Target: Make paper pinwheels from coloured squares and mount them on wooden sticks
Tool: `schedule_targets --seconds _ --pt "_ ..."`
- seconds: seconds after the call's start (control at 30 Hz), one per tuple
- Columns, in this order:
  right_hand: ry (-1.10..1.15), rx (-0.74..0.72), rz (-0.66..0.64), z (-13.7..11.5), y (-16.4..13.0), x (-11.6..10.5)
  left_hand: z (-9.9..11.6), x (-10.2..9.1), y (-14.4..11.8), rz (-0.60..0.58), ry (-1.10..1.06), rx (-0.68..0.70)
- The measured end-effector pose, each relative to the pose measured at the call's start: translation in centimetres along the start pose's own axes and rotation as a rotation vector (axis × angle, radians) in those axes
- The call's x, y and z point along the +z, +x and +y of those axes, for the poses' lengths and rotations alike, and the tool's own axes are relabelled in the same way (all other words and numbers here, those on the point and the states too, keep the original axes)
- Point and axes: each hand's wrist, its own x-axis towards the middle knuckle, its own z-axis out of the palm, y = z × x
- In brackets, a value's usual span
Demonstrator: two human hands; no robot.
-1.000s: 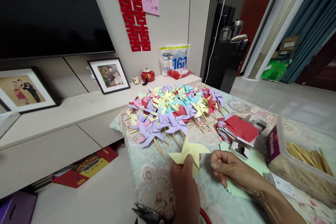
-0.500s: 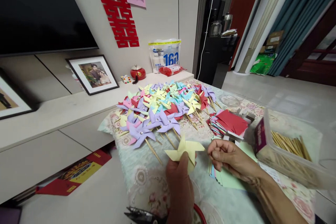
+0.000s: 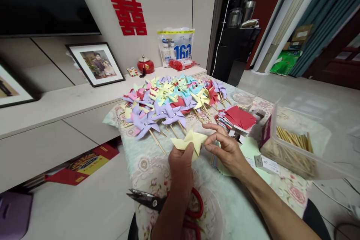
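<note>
My left hand [image 3: 182, 159] is closed on a pale yellow paper pinwheel [image 3: 194, 139], its thumb pressed on the folded centre. No stick shows on this pinwheel. At its right blade tip, my right hand [image 3: 225, 148] has thumb and middle finger close together on the paper edge, with the forefinger raised. Whether something small is also between those fingertips is hidden. Scissors [image 3: 152, 201] with red handles lie under my left forearm. Just beyond my hands are finished pinwheels on sticks, such as a purple one [image 3: 144, 123].
Right of the pinwheels lie red paper squares [image 3: 239, 117], a small open box [image 3: 237, 135], green paper sheets [image 3: 251, 148] and a small white box [image 3: 267, 164]. A clear plastic bin [image 3: 323, 153] holds wooden sticks [image 3: 295, 140]. A flowered cloth [image 3: 157, 174] covers the table.
My right hand has come left to the yellow pinwheel's edge, its forefinger now lifted away from the thumb. My left hand keeps hold of the pinwheel. The view has tilted down, showing more of the scissors.
</note>
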Motion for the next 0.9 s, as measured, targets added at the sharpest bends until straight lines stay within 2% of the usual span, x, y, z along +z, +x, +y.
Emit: schedule_targets --seconds 0.33,0.9 --pt "-0.060 0.043 -0.012 0.2 -0.2 1.2 0.1 0.3 -0.6 -0.094 0.067 0.019" --pt "-0.077 0.067 0.013 0.4 -0.1 1.4 0.2 0.5 -0.8 -0.066 0.167 0.049"
